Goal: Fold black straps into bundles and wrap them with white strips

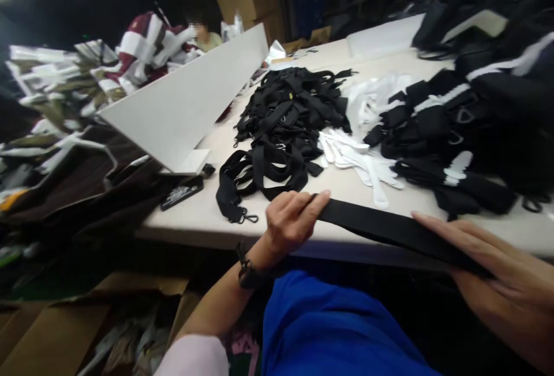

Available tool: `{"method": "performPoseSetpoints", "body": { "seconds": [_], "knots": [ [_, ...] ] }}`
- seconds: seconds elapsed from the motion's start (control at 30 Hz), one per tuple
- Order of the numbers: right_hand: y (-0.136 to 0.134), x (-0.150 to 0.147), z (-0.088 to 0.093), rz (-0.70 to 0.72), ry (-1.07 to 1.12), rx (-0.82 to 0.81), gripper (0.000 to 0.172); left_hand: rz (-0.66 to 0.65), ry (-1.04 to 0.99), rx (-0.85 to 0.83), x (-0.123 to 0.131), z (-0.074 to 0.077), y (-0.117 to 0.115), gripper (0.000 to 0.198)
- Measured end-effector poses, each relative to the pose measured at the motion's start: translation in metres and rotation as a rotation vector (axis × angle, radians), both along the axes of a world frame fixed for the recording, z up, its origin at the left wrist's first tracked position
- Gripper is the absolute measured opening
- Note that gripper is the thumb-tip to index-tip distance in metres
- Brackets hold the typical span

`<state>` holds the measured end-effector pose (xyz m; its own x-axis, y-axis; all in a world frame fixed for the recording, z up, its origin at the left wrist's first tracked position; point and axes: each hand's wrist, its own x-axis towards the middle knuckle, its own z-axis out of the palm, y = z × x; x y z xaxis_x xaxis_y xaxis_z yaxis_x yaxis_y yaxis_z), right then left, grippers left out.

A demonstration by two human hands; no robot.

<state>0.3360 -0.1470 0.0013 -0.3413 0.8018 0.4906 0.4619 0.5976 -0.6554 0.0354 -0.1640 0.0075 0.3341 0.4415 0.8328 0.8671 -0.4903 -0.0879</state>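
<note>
A black webbing strap (381, 227) lies stretched along the near edge of the white table (203, 214). My left hand (291, 220) is closed on the strap's left end, fingers curled over it. My right hand (497, 272) lies on the strap's right part with fingers stretched out flat. Just beyond the left hand sits a heap of black straps with metal clips (281, 127).
White flat pieces (363, 159) lie mid-table beside black bags with white trim (450, 133) on the right. A slanted white board (190, 99) stands at left, a dark phone-like item (182, 194) below it. Cardboard boxes (64, 330) sit on the floor. Another person sits far back.
</note>
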Motion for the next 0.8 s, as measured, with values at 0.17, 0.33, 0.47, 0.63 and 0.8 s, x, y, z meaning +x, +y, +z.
{"method": "performPoseSetpoints", "body": {
  "seconds": [0.17,0.33,0.47,0.63,0.8],
  "knots": [
    [-0.006,-0.041,-0.035,0.521,0.143,-0.827,0.071,-0.160,-0.582,-0.099,0.017,0.009,-0.007,0.017],
    [-0.018,-0.088,-0.086,0.791,0.787,-1.467,0.044,-0.188,-0.854,-0.217,0.046,0.005,-0.002,0.015],
    [-0.021,-0.106,-0.101,0.709,1.011,-1.646,0.045,-0.120,-0.570,-0.059,0.057,-0.002,0.006,0.021],
    [-0.016,-0.109,-0.085,0.824,1.070,-1.617,0.029,-0.295,-0.203,-0.063,0.071,-0.011,0.005,0.043],
    [-0.013,-0.087,-0.083,0.839,1.364,-1.618,0.030,-0.361,-0.038,-0.101,0.051,-0.009,0.009,0.052]
  ]
}}
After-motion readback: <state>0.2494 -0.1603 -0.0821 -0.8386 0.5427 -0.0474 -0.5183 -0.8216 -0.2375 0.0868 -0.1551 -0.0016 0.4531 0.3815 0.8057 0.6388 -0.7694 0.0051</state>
